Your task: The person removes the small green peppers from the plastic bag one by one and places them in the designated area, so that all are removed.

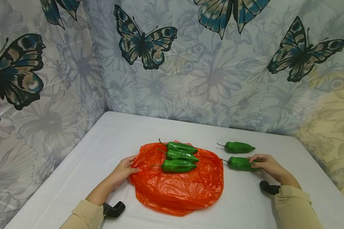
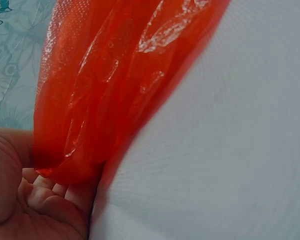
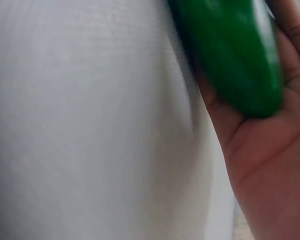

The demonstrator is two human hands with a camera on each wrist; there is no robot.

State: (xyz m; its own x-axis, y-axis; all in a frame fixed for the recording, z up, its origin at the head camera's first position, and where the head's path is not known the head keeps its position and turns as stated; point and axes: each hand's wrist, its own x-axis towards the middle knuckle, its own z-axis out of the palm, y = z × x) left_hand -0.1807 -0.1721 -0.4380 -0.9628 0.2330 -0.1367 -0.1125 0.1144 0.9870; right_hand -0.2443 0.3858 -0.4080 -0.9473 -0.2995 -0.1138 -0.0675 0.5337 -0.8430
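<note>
A crinkled orange-red plastic bag (image 1: 177,194) lies flat at the middle of the table, with three green peppers side by side on it, the nearest pepper (image 1: 177,166) lowest in view. My left hand (image 1: 122,171) pinches the bag's left edge; in the left wrist view the thumb lies over the bag (image 2: 90,100) and the fingers are beneath. To the right of the bag, my right hand (image 1: 268,164) holds the tip end of another green pepper (image 1: 238,163) between thumb and fingers. Close up in the right wrist view, that pepper (image 3: 240,60) lies against the fingers.
One more green pepper (image 1: 238,147) lies just behind the held one. All of it is on a white-covered table (image 1: 126,127). Cloth walls with butterflies (image 1: 144,41) stand behind and at the left. Each wrist wears a black device.
</note>
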